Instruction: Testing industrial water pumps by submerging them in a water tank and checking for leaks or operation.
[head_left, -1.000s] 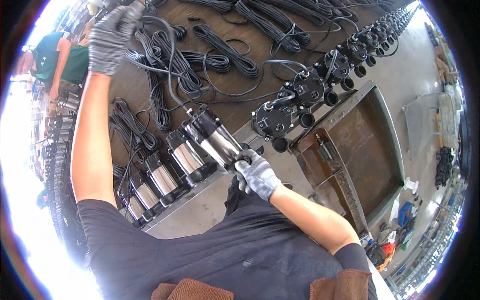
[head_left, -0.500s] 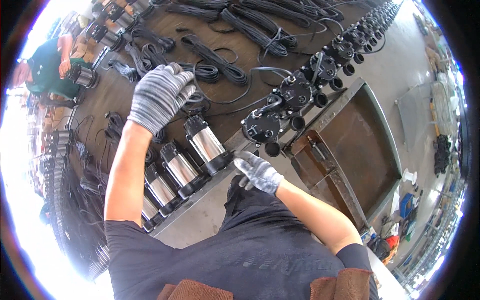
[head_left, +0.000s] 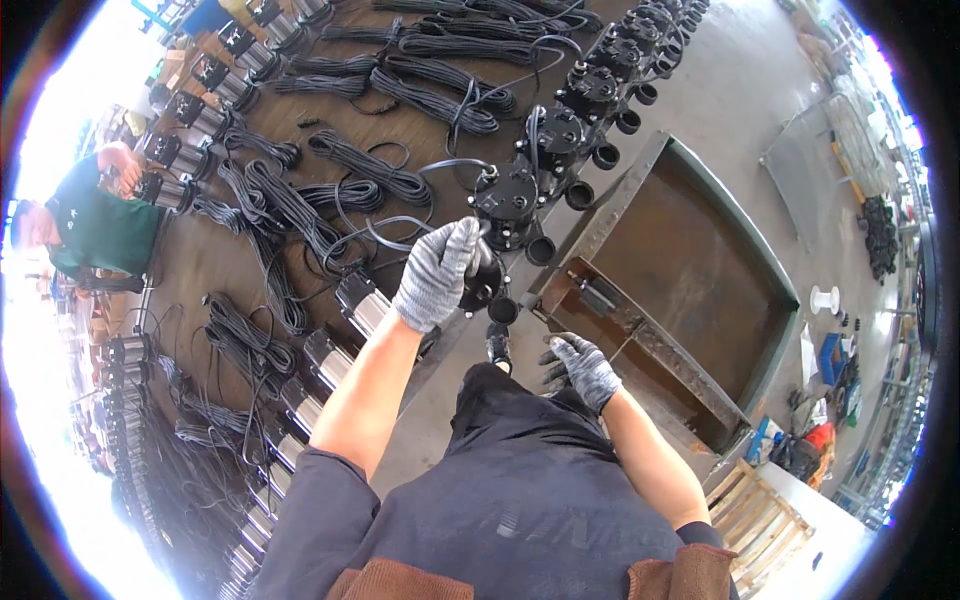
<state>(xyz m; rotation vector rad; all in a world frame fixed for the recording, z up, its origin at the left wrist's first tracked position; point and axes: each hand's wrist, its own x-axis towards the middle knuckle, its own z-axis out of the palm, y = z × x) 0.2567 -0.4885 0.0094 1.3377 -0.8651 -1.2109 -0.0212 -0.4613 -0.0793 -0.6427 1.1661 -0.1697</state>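
Observation:
My left hand (head_left: pixel 438 271), in a grey striped glove, grips near the top of the nearest black pump (head_left: pixel 482 282), seemingly on its curved handle, partly hidden by my fingers. My right hand (head_left: pixel 582 368), gloved alike, is open and empty beside the rusty metal trough (head_left: pixel 700 270), below the pump row. To the left of my left hand, steel-bodied pumps (head_left: pixel 325 359) lie along the bench edge, partly behind my forearm. Another upright black pump (head_left: pixel 505 205) stands just beyond, with a black outlet and a cable.
Coiled black cables (head_left: pixel 365 165) cover the bench (head_left: pixel 180 265). Pump rows run along both sides. A co-worker in green (head_left: pixel 105 215) handles pumps at the left. On the floor at right are a white spool (head_left: pixel 824 299), a blue bin (head_left: pixel 832 357) and a wooden pallet (head_left: pixel 750 530).
My left hand came down and rightward from the cables onto the upright pump. My right hand left the steel pump it held and moved right. The view shifted along the row.

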